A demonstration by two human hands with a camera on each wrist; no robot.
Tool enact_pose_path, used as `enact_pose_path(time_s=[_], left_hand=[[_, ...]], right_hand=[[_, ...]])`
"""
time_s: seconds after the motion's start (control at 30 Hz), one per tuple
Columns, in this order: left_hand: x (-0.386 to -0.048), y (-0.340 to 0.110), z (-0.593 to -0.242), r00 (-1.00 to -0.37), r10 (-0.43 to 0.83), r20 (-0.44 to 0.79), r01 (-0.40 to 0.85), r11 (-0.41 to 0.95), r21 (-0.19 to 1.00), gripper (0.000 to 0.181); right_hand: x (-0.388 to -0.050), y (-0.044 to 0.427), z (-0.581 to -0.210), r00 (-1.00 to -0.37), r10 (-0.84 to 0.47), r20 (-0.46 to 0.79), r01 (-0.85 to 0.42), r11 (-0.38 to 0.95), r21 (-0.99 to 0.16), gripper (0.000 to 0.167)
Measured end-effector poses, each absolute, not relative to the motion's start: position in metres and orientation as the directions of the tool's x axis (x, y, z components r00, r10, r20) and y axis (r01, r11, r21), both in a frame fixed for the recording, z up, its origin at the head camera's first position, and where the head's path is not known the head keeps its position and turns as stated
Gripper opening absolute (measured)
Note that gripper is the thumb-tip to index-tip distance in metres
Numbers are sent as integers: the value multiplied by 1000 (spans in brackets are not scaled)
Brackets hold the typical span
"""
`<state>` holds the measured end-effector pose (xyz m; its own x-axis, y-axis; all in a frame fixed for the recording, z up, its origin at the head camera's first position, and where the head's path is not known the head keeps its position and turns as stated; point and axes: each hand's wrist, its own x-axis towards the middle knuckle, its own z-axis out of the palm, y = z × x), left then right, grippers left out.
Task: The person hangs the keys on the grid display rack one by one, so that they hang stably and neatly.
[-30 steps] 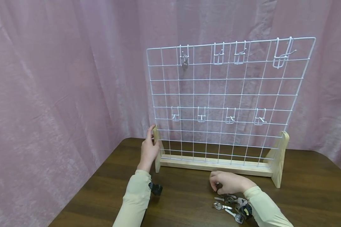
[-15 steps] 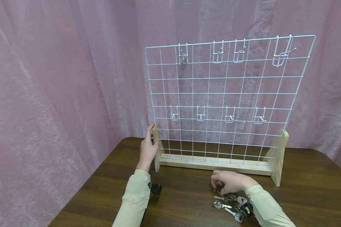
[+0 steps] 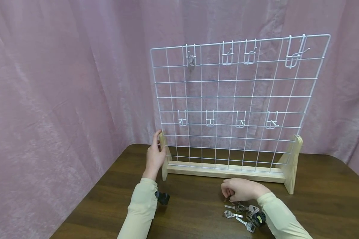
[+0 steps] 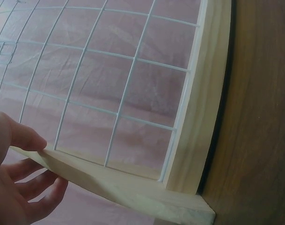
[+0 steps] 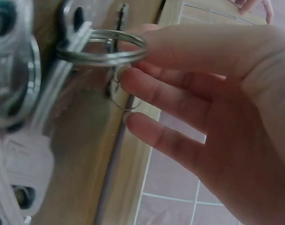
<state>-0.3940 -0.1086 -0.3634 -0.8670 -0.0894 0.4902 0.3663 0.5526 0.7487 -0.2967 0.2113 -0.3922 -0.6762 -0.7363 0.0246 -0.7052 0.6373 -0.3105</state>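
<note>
In the head view, the left hand (image 3: 155,156) grips a pale wooden end post (image 3: 164,172), with a white wire grid (image 3: 218,80) rising beyond both hands; well apart from it, the right hand (image 3: 241,190) bends low over the brown wooden table (image 3: 191,212), a heap of silver metal keys (image 3: 250,227) just on its near side. In the left wrist view, thumb and fingers brace opposite faces of the post, probably steady enough if kept light. In the right wrist view, curled fingers reach among the keys beside a round silvery split ring (image 5: 102,60); whether they pinch anything, I cannot tell. Pinching one ring alone should avoid dragging its neighbours.
</note>
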Motion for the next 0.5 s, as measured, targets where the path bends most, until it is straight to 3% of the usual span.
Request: enact_pose_path(time_s=[0.27, 0.5], left_hand=[[-395, -109, -364, -863, -92, 496, 371, 551, 748, 67], [-395, -109, -364, -870, -92, 485, 357, 561, 747, 67]], right_hand=[[-297, 211, -387, -732, -658, 175, -681, 711, -175, 20], [-295, 215, -393, -764, -633, 125, -645, 743, -181, 21]])
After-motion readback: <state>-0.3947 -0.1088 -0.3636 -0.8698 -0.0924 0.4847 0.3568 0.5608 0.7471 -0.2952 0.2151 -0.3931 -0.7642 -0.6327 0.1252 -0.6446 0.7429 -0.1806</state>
